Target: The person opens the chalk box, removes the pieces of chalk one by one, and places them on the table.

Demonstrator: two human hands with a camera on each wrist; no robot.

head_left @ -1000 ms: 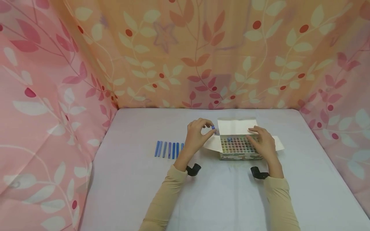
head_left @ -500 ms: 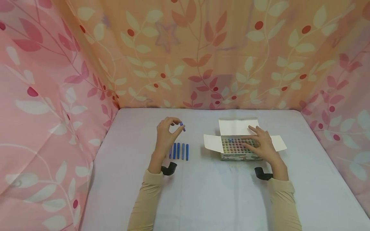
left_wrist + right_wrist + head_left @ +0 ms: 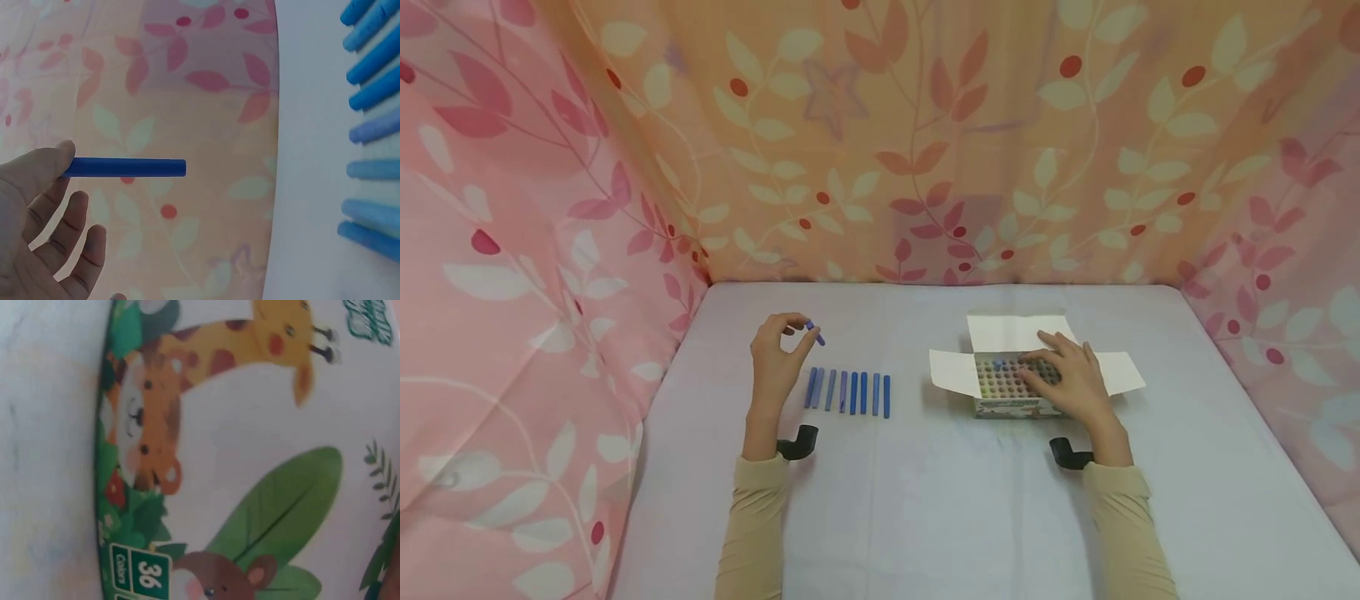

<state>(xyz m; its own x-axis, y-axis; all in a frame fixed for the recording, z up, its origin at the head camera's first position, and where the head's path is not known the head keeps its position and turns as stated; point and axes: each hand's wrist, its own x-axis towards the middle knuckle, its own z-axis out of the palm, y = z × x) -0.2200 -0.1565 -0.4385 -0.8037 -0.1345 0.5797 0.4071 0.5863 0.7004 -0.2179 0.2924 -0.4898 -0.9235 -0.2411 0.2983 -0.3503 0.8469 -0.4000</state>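
Between thumb and fingertips, my left hand (image 3: 777, 357) pinches a blue chalk stick (image 3: 128, 167) by one end, held up off the table. The left wrist view has the same hand (image 3: 53, 225) with its other fingers loosely bent. Just right of it, several blue and violet chalk sticks (image 3: 853, 393) lie side by side in a row. My right hand (image 3: 1071, 377) is over the right part of the opened chalk box (image 3: 1011, 407), thumb and index finger apart, with nothing seen between them. A bright blue piece (image 3: 998, 364) stands out among the chalk ends.
The box's white flaps (image 3: 953, 372) spread out to the left, right and back. Its animal-printed side (image 3: 237, 456) fills the right wrist view. A patterned curtain (image 3: 880, 167) rises behind the white table (image 3: 940, 517) and on both sides.
My left hand has carried the blue chalk stick leftward from beside the box, past the row, to the row's left end. My right hand has stayed over the box, shifting slightly.
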